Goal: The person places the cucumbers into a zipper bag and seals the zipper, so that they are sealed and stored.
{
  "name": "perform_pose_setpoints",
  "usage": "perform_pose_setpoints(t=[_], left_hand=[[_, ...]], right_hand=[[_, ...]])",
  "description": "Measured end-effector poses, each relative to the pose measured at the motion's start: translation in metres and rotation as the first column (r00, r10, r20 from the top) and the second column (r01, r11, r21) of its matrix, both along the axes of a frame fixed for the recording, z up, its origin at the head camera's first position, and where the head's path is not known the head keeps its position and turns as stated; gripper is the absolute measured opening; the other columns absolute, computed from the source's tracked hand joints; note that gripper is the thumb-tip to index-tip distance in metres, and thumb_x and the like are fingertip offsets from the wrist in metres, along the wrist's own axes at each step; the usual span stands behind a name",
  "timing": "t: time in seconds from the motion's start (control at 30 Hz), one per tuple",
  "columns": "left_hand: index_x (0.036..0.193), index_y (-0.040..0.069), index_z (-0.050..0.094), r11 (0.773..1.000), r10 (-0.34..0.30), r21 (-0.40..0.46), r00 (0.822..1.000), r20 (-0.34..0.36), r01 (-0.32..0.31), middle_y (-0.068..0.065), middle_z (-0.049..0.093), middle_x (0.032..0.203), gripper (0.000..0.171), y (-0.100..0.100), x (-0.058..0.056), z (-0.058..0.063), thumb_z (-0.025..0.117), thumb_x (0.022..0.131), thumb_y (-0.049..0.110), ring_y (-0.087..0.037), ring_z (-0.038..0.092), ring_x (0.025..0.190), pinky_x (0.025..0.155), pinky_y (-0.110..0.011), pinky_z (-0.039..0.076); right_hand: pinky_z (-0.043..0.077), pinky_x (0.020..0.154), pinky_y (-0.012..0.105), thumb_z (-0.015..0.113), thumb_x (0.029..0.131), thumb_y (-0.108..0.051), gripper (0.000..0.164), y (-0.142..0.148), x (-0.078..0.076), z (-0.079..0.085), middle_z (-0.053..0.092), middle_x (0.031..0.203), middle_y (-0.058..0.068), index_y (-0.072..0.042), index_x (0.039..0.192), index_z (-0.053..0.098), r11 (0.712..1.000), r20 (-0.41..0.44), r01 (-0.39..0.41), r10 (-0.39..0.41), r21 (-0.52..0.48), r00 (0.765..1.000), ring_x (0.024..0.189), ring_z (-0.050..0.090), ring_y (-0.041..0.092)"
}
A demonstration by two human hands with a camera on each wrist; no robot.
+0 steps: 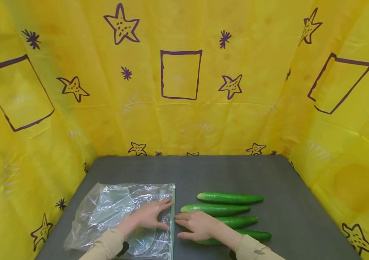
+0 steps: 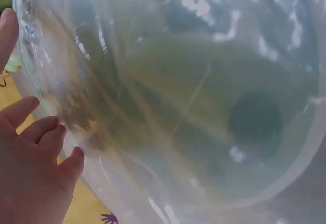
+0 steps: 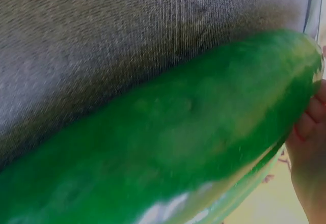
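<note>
- Two pale sleeves come nearest: the left sleeve (image 1: 104, 246) crosses the bag's (image 1: 86, 231) near left part, the right sleeve (image 1: 256, 249) lies to the bag's right.
- The bag is clear, wrinkled plastic, lying flat; its zip (image 1: 173, 193) runs along its right edge. Whether the zip is parted cannot be told.
- Pale green rounded shapes (image 1: 142, 242) show through the bag's film; contents or print, I cannot tell.
- Left hand (image 1: 148, 216): over the bag just inside the zip, thumb and fingers spread, gripping nothing.
- Right hand (image 1: 200, 225): just right of the bag, fingers extended toward the zip, thumb apart, gripping nothing; contact with the zip is unclear.
- Four cucumbers (image 1: 233, 198) lie in a row outside the bag, on its right; the right hand partly covers the nearer ones.
- A narrow gap parts cucumbers and bag.
- Bare table (image 1: 184, 169) stretches beyond the bag to the yellow curtain (image 1: 177, 126).
</note>
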State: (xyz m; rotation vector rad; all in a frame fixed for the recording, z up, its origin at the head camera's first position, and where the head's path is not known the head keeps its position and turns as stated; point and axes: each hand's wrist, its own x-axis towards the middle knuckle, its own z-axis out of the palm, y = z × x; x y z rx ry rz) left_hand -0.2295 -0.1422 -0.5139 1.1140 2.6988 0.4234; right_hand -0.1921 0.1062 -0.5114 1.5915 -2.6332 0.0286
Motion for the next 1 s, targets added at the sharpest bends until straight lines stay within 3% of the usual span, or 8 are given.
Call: perform_pose_setpoints(t=[0.23, 0.5, 0.87, 1.0], left_hand=[[0.144, 0.01, 0.039, 1.0, 0.013, 0.017, 1.0, 0.018, -0.013, -0.013, 0.028, 0.155, 0.09, 0.002, 0.002, -0.006, 0.068, 0.074, 0.06, -0.046, 0.038, 0.132, 0.102, -0.062, 0.036], [0.144, 0.012, 0.039, 0.999, 0.025, 0.032, 0.999, 0.026, -0.026, -0.013, 0.029, 0.155, 0.091, 0.003, 0.002, -0.014, 0.068, 0.073, 0.061, -0.047, 0.037, 0.132, 0.101, -0.062, 0.036], [0.142, 0.013, 0.043, 0.997, 0.047, 0.064, 0.998, 0.037, -0.049, -0.012, 0.035, 0.152, 0.089, 0.005, 0.002, -0.013, 0.073, 0.07, 0.056, -0.051, 0.04, 0.127, 0.098, -0.064, 0.038], [0.139, 0.012, 0.048, 0.996, 0.034, 0.078, 0.999, -0.003, -0.034, -0.012, 0.04, 0.149, 0.088, 0.004, 0.0, -0.016, 0.073, 0.068, 0.057, -0.047, 0.045, 0.126, 0.1, -0.059, 0.039]], right_hand=[[0.043, 0.103, 0.028, 0.03, 0.1, -0.052, 0.059, -0.008, 0.001, -0.006, 0.057, 0.136, 0.003, -0.011, 0.134, 0.053, 0.999, -0.032, 0.0, 0.001, 0.033, 0.999, 0.126, 0.052, 0.014], [0.04, 0.106, 0.027, 0.026, 0.098, -0.057, 0.064, -0.013, 0.005, -0.01, 0.05, 0.143, 0.002, -0.013, 0.138, 0.049, 0.994, 0.005, 0.052, -0.053, 0.098, 0.999, 0.132, 0.045, 0.013], [0.042, 0.103, 0.023, 0.044, 0.093, -0.045, 0.053, -0.017, 0.002, -0.006, 0.053, 0.14, 0.002, -0.014, 0.136, 0.052, 0.989, 0.019, 0.052, -0.055, 0.136, 0.998, 0.13, 0.048, 0.011], [0.042, 0.103, 0.022, 0.044, 0.093, -0.041, 0.052, -0.018, 0.001, -0.006, 0.051, 0.142, 0.0, -0.015, 0.138, 0.05, 0.987, 0.041, 0.055, -0.062, 0.149, 0.997, 0.131, 0.046, 0.01]])
